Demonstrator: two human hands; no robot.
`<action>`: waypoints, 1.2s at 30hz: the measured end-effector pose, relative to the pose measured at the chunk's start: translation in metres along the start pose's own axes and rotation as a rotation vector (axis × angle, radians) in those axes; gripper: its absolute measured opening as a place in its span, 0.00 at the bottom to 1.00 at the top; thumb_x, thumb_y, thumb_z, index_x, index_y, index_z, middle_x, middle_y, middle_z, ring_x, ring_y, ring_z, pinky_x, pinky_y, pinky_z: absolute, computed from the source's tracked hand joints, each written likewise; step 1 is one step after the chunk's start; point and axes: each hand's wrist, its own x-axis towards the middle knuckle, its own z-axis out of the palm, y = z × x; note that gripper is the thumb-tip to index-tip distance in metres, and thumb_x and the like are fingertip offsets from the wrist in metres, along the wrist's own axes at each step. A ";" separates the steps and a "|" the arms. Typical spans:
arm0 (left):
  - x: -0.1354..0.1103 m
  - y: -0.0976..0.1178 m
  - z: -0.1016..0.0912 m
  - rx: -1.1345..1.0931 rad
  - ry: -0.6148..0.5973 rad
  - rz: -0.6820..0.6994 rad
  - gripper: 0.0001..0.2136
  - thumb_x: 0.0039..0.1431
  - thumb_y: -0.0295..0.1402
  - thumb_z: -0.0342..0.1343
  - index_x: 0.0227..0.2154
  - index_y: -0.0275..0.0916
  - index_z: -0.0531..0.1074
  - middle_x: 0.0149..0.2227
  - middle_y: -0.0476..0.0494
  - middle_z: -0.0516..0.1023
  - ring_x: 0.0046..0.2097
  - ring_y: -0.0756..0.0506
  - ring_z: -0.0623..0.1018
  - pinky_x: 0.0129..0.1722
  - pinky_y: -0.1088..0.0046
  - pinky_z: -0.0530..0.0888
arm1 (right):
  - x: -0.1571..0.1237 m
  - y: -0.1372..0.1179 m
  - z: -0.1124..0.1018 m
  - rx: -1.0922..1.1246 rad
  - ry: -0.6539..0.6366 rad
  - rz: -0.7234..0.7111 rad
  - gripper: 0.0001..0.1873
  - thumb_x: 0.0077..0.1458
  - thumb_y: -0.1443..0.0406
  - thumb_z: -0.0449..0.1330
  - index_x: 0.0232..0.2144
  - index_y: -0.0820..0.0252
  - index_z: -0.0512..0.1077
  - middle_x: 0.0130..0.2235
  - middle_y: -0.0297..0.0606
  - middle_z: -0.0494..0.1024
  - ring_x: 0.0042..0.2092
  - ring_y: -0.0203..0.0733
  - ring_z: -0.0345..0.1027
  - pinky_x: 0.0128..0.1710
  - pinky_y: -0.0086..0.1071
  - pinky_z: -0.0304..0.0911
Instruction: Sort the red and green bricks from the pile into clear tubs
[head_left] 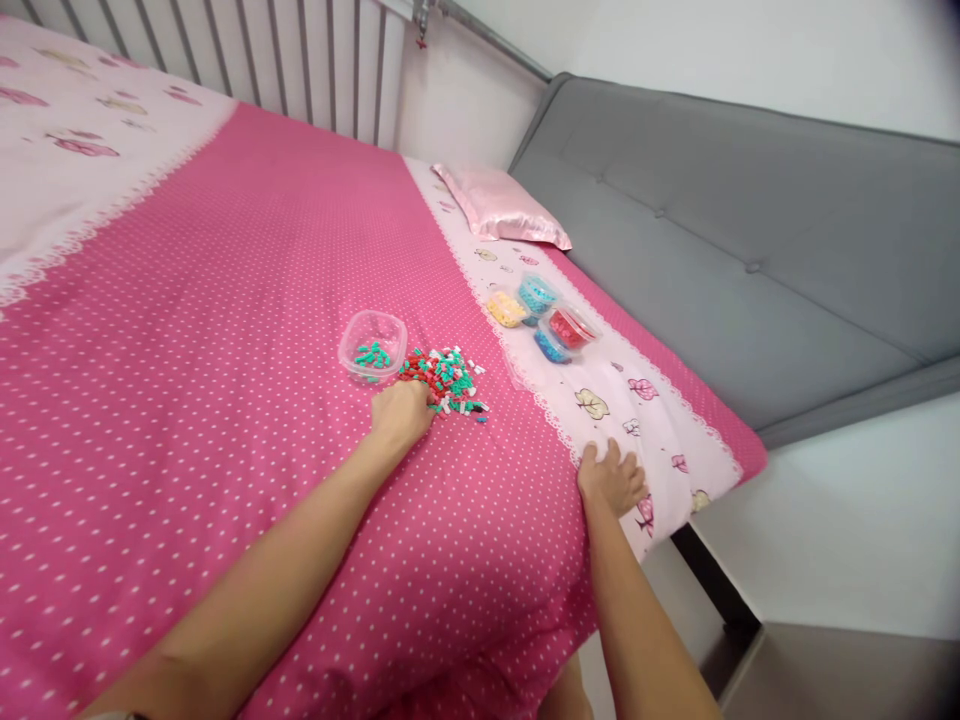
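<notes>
My left hand reaches into the near edge of a pile of small red, green and white pieces on the pink dotted bedsheet; its fingers are curled and hidden among the pieces. A clear plastic tub with a few green pieces stands just left of the pile. My right hand lies flat with fingers stretched out on the pale border of the sheet near the bed's corner, holding nothing.
Several small tubs sit on the pale border: yellow, teal, red, blue. A pink pillow lies further back. A grey padded headboard runs along the right. The bed's corner drops to the floor.
</notes>
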 end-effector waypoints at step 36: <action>0.011 -0.003 -0.024 -1.414 -0.488 -0.164 0.10 0.51 0.31 0.48 0.23 0.31 0.71 0.25 0.41 0.71 0.21 0.54 0.67 0.11 0.84 0.52 | 0.001 0.001 0.001 0.010 0.004 0.000 0.30 0.57 0.51 0.42 0.58 0.55 0.58 0.61 0.47 0.55 0.61 0.57 0.44 0.58 0.52 0.37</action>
